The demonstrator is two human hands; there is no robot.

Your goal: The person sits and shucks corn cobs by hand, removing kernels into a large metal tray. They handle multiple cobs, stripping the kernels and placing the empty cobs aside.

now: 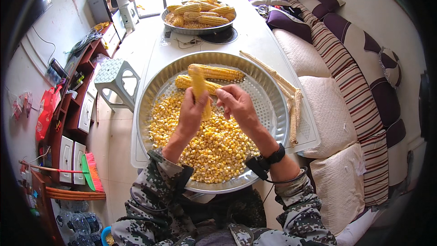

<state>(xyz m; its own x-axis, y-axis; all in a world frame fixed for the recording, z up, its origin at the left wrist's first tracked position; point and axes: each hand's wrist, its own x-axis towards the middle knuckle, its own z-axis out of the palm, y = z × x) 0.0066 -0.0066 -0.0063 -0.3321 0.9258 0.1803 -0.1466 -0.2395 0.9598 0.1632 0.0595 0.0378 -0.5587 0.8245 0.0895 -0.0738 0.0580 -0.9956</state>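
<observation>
My left hand (191, 114) grips a yellow corn cob (199, 84) held upright over a big perforated metal tray (268, 75). My right hand (236, 105) sits just right of the cob, fingertips pinched at its side. A heap of loose yellow kernels (214, 146) fills the near half of the tray. Two whole cobs (218, 72) lie across the tray's far side, behind the held one. Both forearms wear camouflage sleeves, and a black wrist strap is on the right one.
A second metal tray (182, 28) piled with corn cobs (200, 13) stands at the far end of the white table (255, 41). Stripped cobs (291, 105) lie along the table's right edge. A cushioned sofa (332, 109) is at the right, a plastic stool (116, 80) and shelves at the left.
</observation>
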